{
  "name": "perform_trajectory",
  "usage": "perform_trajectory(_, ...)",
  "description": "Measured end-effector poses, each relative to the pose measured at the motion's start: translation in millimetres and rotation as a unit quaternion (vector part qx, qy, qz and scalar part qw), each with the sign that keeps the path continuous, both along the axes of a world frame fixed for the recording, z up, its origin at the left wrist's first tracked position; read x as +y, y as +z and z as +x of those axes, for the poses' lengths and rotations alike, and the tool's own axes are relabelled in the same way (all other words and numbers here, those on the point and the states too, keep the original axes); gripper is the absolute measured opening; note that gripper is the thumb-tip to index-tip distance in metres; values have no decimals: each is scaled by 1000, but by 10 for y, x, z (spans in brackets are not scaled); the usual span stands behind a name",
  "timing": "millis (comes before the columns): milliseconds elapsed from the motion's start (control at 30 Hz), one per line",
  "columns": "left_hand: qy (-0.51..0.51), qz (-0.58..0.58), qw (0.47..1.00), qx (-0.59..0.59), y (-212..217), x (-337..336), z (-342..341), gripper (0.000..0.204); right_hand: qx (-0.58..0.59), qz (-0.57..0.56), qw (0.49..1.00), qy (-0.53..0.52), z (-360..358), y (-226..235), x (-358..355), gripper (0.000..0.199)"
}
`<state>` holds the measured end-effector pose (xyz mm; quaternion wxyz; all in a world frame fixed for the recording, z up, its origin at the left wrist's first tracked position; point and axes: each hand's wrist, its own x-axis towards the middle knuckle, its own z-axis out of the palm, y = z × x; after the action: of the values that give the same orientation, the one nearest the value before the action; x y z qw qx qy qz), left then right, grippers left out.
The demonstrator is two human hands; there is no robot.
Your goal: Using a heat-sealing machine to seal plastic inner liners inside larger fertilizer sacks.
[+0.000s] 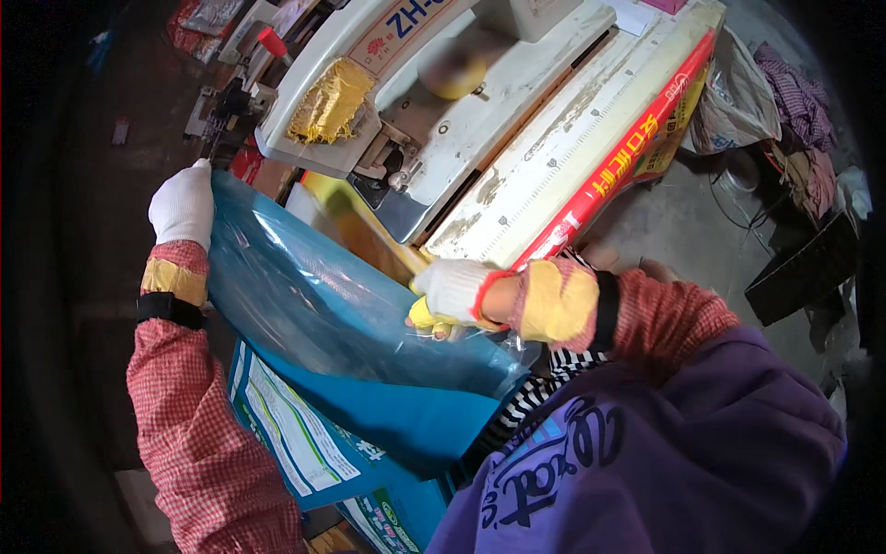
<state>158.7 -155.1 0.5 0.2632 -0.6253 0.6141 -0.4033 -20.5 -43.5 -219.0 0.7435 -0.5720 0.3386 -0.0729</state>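
Across my lap lies a blue printed sack (397, 415), with a glossy clear plastic liner (305, 277) spread along its upper side. My left hand (181, 208), in a white knit glove, is closed on the far left end of the liner, its fingertips partly hidden. My right hand (452, 294), gloved in white with yellow fingertips, has its fingers curled against the liner near its right end, pinching the plastic. Just beyond the liner stands a white industrial sewing machine (323, 83), its needle end above the metal plate. A yellow woven scrap (330, 102) is stuck on its head.
The machine's worn white table (544, 166) has a ruler scale and a red printed strip (609, 175) along its edge. More printed blue sacks (286, 425) lie below the liner. At right are a white woven bag (738, 102), checked cloth (794, 97) and a dark box (803, 268).
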Motion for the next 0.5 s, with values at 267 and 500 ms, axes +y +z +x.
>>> perform_trajectory(267, 81, 6, 992, 93, 325, -562, 809, 26, -123, -405, 899, -115, 383, 355, 266, 33)
perform_trajectory(500, -188, -100, 913, 349, -1925, -436, 744, 16, -81, -381, 913, -122, -371, 200, 610, 26)
